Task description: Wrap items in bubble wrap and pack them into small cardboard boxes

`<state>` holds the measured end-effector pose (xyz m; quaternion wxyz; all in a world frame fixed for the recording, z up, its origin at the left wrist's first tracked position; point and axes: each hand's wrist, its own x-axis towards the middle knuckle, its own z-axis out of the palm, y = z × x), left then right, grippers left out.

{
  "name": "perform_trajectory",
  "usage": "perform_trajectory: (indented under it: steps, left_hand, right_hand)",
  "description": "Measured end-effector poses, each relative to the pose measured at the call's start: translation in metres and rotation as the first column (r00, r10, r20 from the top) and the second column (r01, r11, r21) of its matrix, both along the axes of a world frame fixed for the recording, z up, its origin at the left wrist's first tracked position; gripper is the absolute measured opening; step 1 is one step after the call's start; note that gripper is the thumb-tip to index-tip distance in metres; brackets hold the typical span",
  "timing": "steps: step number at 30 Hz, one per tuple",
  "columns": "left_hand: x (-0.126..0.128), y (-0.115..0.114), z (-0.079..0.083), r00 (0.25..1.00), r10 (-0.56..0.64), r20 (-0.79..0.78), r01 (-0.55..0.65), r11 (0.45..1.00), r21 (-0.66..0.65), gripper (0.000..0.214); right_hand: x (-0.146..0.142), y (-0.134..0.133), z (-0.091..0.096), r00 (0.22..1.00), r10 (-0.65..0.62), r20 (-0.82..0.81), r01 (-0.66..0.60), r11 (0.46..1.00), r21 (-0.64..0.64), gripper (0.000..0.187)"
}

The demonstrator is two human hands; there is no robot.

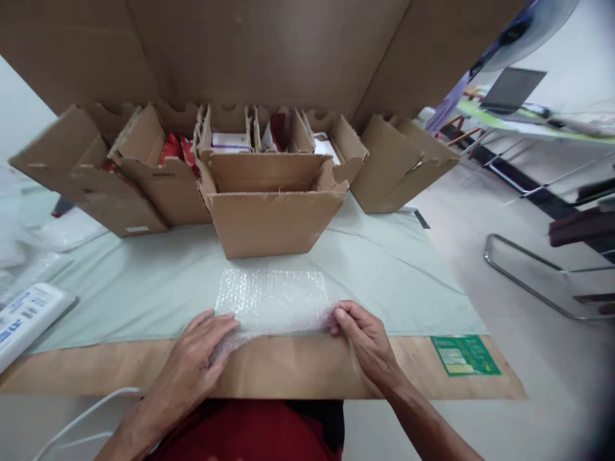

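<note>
A sheet of clear bubble wrap [271, 298] lies near the front edge of the table, its near edge curled up a little. My left hand [192, 355] has the near left corner, with fingers over the top and the thumb at the front edge. At the near right corner, my right hand [362, 336] pinches the film between thumb and fingertips. Just beyond the sheet stands an open cardboard box [276, 221], whose inside is mostly hidden by its front wall.
Several cardboard bins stand behind, one with red packets [173, 150], another with a white box [230, 142]. A green card [466, 355] lies at the front right of the table. A white power strip [33, 320] and plastic wrapping [41, 256] are on the left.
</note>
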<state>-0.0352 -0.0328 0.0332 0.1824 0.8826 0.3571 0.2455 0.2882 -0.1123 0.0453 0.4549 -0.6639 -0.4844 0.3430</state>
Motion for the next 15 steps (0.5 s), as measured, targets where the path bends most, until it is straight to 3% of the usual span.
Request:
perform_trajectory:
  steps: [2, 5, 9, 12, 15]
  left_hand:
    - [0.009, 0.009, -0.004, 0.987, 0.143, 0.071, -0.139, 0.989, -0.058, 0.025]
    - [0.023, 0.023, -0.004, 0.95, 0.31, 0.033, -0.301, 0.942, -0.15, 0.023]
    - [0.033, 0.032, -0.006, 0.941, 0.338, -0.03, -0.338, 0.941, 0.021, 0.026]
    - [0.036, 0.032, -0.01, 0.927, 0.356, -0.123, -0.339, 0.931, 0.135, 0.03]
    - [0.039, 0.032, -0.011, 0.905, 0.37, -0.21, -0.343, 0.927, 0.152, 0.033]
  right_hand:
    - [0.003, 0.005, 0.0, 0.997, -0.062, -0.053, 0.061, 0.998, -0.025, 0.035]
    - [0.008, 0.013, -0.002, 0.993, -0.115, -0.021, 0.115, 0.993, -0.006, 0.036]
    - [0.014, 0.028, -0.007, 0.971, -0.119, 0.207, 0.107, 0.992, 0.068, 0.03]
    - [0.018, 0.038, -0.016, 0.877, -0.089, 0.472, 0.046, 0.994, 0.1, 0.024]
    - [0.023, 0.041, -0.025, 0.738, -0.071, 0.671, -0.007, 0.994, 0.113, 0.023]
